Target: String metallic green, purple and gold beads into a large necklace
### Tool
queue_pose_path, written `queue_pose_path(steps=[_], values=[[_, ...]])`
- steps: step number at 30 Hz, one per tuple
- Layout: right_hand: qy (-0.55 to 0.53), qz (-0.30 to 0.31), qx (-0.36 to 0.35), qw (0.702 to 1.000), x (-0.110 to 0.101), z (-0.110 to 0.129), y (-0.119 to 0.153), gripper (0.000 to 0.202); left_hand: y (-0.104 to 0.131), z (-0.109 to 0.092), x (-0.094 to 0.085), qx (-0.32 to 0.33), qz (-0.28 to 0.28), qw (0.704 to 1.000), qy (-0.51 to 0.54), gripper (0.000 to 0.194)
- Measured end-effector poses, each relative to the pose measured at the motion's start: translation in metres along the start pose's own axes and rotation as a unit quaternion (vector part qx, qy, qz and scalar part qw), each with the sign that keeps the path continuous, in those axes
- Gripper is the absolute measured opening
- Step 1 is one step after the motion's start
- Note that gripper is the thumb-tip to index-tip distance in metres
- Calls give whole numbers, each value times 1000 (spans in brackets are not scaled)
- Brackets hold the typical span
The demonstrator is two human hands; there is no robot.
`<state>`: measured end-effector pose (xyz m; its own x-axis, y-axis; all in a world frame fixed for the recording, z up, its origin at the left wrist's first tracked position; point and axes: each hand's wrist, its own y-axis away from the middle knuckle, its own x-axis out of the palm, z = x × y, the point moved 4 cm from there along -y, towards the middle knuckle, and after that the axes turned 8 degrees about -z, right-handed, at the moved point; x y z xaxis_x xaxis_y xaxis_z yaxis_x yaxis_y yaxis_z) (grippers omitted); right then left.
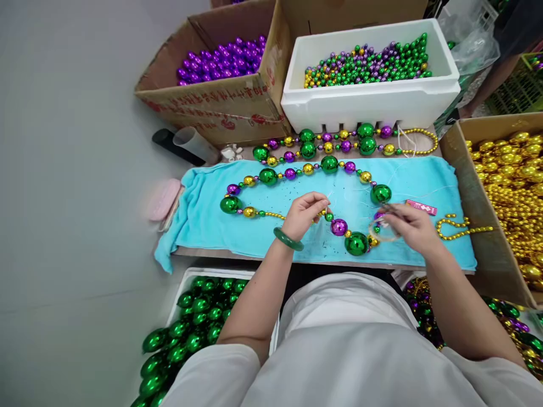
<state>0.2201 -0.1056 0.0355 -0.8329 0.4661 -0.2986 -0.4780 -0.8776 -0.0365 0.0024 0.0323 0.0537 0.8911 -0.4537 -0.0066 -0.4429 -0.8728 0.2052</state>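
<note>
My left hand (306, 213), with a green bangle (288, 239) at its wrist, is closed in a pinch on the bead strand, beside a small green bead. A loop of purple, gold and green beads, including a large green bead (356, 243), lies on the blue towel (203, 198). My right hand (409, 223) is closed around a dark tool (392, 210), probably scissors or tweezers, partly hidden by the fingers. A ring of pale thread or tape (382, 233) hangs by this hand, near a purple bead. Thin clear thread trails over the towel.
Behind the towel lies another strand (308, 150). Further back stand a carton of purple beads (203, 93) and a white foam box (369, 102). A carton of gold beads (483, 226) is at right, green beads (199, 305) at lower left. A pink packet (421, 207) lies near my right hand.
</note>
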Motion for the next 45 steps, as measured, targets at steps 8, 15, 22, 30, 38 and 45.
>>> queue_pose_path(steps=[8, 15, 22, 30, 38, 45], values=[[-100, 196, 76, 972, 76, 16, -19, 42, 4, -2, 4, -2, -2, 1000, -15, 24], [-149, 218, 103, 959, 85, 11, -25, 34, 4, 0, 3, -1, -2, 1000, -21, 24], [-184, 234, 138, 945, 89, 6, -27, 33, 3, 5, 4, -23, -3, 1000, -1, 26], [-194, 234, 145, 942, 94, 7, -27, 30, 1, 8, 5, -23, 12, 1000, 3, 25], [-178, 227, 129, 949, 97, 5, -30, 29, 0, 14, 4, -21, 1, 1000, 9, 24], [-195, 229, 138, 944, 100, -3, -31, 27, -2, 18, 4, -23, 8, 1000, 7, 22]])
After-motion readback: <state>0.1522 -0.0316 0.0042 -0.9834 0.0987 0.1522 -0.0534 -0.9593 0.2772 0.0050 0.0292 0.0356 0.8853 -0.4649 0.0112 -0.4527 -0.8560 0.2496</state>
